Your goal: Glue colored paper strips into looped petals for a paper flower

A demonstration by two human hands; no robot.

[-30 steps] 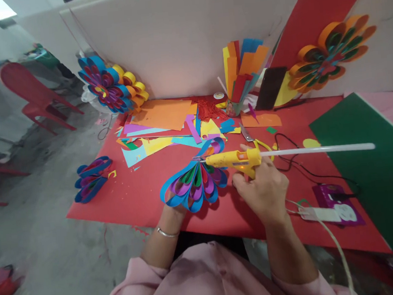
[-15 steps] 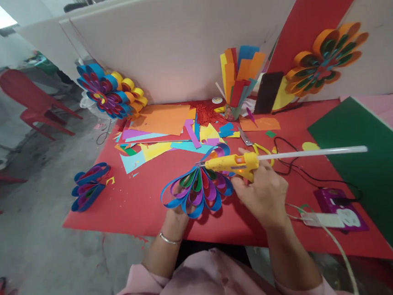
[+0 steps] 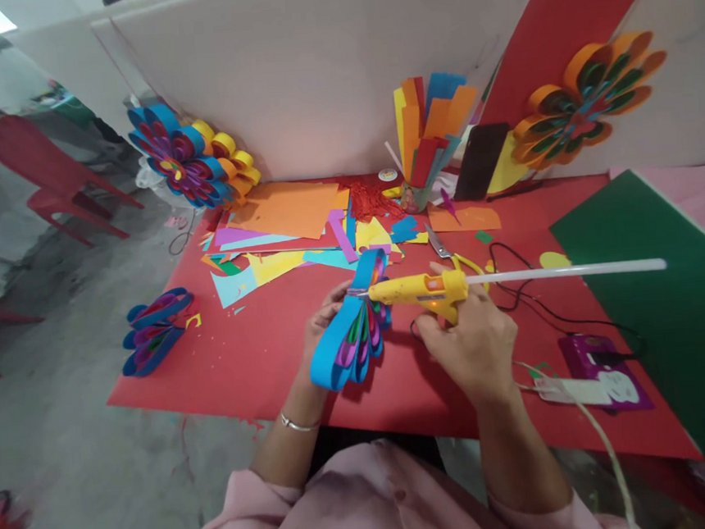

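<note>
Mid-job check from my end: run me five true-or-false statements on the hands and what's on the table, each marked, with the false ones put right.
1. The right hand holds the yellow glue gun. True.
2. The left hand lies flat on the table. False: the left hand holds a blue-edged looped paper piece.
3. A white glue stick sticks out behind the glue gun. True.
4. The left hand holds the scissors. False: the scissors lie on the red table, just beyond the right hand.
5. A second looped piece lies toward the table's left end. True.
</note>
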